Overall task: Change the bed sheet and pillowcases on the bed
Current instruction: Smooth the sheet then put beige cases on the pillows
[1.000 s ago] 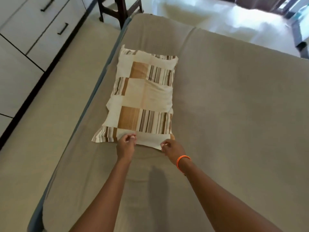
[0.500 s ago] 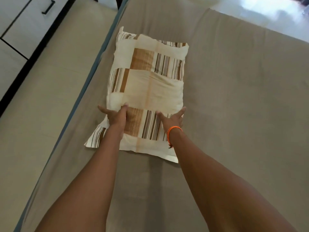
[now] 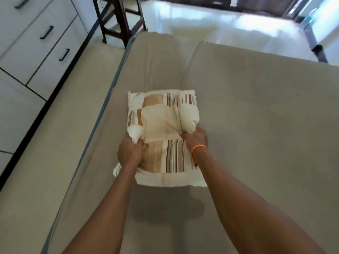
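A pillow in a cream cover patched with tan blocks and brown stripes lies on the bed, toward the left side of the mattress and about midway between its near and far ends. The bed is covered by a plain grey-beige sheet with a long crease running away toward the far edge. Both hands are on the pillow's middle. The left hand has its fingers curled into the left side of the pillow, thumb on top, bunching the cover so that a white lump bulges just above the knuckles. The right hand grips the right side in the same way, fingers clenched into the fabric, with another rounded bulge pushed up on its far side. An orange cord bracelet circles the right wrist. The near end of the cover lies flat and loose on the sheet, its hem spread between the two forearms. To the left of the bed runs a pale strip of floor, then white drawers with dark handles. A dark wooden stool stands beyond the bed's far left corner.
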A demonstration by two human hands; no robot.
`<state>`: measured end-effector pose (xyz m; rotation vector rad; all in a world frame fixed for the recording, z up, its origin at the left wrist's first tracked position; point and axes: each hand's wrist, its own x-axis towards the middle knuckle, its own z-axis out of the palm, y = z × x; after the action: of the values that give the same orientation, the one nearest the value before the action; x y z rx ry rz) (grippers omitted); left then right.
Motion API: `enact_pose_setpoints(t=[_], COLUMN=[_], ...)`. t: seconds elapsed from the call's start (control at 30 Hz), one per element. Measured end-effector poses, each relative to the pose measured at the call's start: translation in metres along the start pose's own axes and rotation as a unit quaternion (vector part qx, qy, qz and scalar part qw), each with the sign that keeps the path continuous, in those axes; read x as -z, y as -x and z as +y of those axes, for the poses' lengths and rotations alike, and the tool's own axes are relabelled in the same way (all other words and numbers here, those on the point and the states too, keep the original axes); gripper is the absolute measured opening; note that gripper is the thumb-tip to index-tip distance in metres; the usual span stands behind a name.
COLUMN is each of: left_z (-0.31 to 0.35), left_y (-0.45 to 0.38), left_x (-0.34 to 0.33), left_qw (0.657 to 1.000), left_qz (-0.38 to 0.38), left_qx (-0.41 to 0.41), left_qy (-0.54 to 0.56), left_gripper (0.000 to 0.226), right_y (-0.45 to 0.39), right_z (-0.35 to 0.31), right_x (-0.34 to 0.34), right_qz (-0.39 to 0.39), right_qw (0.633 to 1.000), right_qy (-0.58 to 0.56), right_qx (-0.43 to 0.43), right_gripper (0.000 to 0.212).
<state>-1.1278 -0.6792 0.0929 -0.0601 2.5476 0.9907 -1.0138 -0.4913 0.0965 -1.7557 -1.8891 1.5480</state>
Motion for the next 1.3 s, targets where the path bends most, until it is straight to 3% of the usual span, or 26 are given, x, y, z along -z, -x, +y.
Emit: enact_pose_setpoints(t=[0.07,0.23,0.37,0.53,0.8,1.07,1.3], left_z=[0.001,0.040,0.062,0.077,0.059,0.109,0.177], left_y=[0.030,0.168,0.273,0.430,0.654,0.777,0.815], left_x=[0.000,0.026,0.038,0.036,-0.021,-0.121,-0.266], left_qw=[1.000,0.995,0.992,0.985,0.970,0.956,0.936], left_qz=[0.007,0.041,0.019,-0.014,-0.038,-0.085,-0.151], left_qx=[0.002,-0.064,-0.124,-0.157,-0.191,-0.239,-0.281], left_qy=[-0.023,-0.063,0.008,0.074,0.146,0.146,0.147], left_gripper=[0.048,0.048,0.039,0.029,0.024,0.027,0.026], right_y=[0.019,0.113,0.185,0.274,0.384,0.386,0.290], right_z=[0.008,0.016,0.044,0.100,0.207,0.290,0.348], right_x=[0.018,0.141,0.238,0.360,0.539,0.689,0.814], right_qz=[0.019,0.060,0.092,0.132,0.210,0.270,0.291], right_qw=[0.999,0.997,0.993,0.985,0.968,0.954,0.952], right_qy=[0.031,0.030,0.000,-0.028,0.027,0.002,0.028], right_qx=[0.010,0.047,0.080,0.109,0.137,0.127,0.095], right_gripper=[0.030,0.030,0.022,0.028,0.041,0.045,0.050])
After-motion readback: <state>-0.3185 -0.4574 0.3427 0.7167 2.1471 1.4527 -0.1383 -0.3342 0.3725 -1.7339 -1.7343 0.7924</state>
